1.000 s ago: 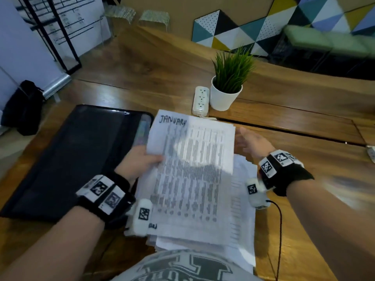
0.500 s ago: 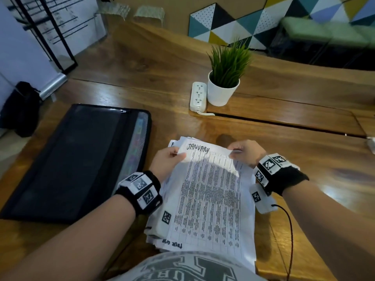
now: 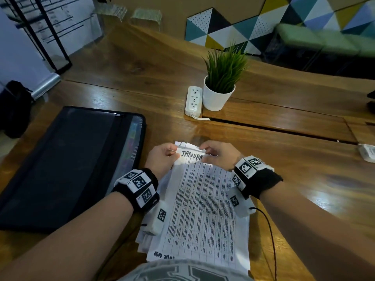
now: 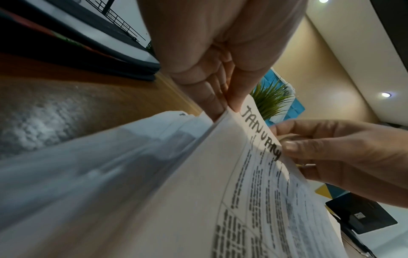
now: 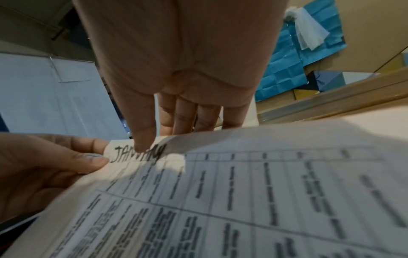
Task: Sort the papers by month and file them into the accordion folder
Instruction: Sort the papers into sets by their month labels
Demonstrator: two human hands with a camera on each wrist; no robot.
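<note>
A stack of white printed papers (image 3: 203,216) lies on the wooden table in front of me. The top sheet (image 4: 253,174) (image 5: 264,192) is headed JANUARY in black marker. My left hand (image 3: 162,157) (image 4: 220,97) pinches the top sheet's far left corner between thumb and fingers. My right hand (image 3: 219,153) (image 5: 159,132) pinches its far edge just right of the word, thumb on top and fingers behind. The black accordion folder (image 3: 67,165) lies flat on the table to the left of the papers, with coloured tabs showing along its right side.
A white power strip (image 3: 193,100) and a potted green plant (image 3: 221,86) stand beyond the papers. A small white object (image 3: 368,152) lies at the table's right edge. A black cable (image 3: 269,236) runs from my right wrist toward me. A black bag (image 3: 14,108) sits on the floor at far left.
The January sheet, held up a second ago, now lies lower on the stack. Both hands have closed in on its far edge, the right sliding left beside the word.
</note>
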